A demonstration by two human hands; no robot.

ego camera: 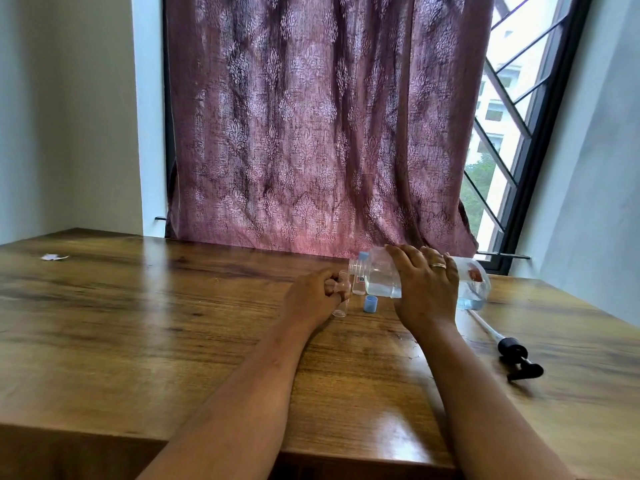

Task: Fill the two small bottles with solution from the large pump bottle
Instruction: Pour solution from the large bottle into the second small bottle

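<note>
My right hand [424,285] grips the large clear bottle [381,277], tipped almost flat with its open neck pointing left; clear liquid lies along its lower side. My left hand [313,297] holds a small clear bottle [341,289] upright on the table, its mouth just below and left of the large bottle's neck. A second small bottle [359,284] with a blue cap stands right behind it, partly hidden by the large bottle. A loose blue cap [370,303] lies on the wooden table [173,323] between my hands.
The black pump head with its long white tube [512,351] lies on the table to the right of my right arm. A scrap of paper [53,257] lies far left. A purple curtain [311,133] hangs behind the table.
</note>
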